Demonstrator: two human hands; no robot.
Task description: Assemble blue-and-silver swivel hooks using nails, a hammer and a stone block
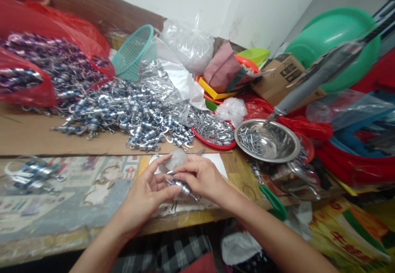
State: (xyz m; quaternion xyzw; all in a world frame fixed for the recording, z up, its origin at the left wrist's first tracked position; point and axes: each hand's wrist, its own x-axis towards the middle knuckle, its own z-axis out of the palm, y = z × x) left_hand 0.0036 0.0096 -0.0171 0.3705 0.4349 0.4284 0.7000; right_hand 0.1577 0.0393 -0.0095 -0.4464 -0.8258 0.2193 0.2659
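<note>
My left hand [147,190] is closed around a blue-and-silver hooked metal fitting [186,189], thumb and fingers pressed on its near side. From the right, my right hand [204,177] pinches the same fitting near its upper end, its bent fingertips partly hiding it. Just beyond the fingers sits a whitish, translucent lump [177,159] on a white sheet [218,163]. Further back, a large heap of similar fittings [123,108] covers the cardboard. A few more fittings [33,174] lie blurred at the left of the table.
A red tray of small metal pieces [212,143] and a steel bowl [288,154] with thin metal pins stand behind my right hand. A grey-handled tool [304,90] slants over the bowl. Red bags with purple fittings [55,55] lie back left; a green basin [345,42] stands back right.
</note>
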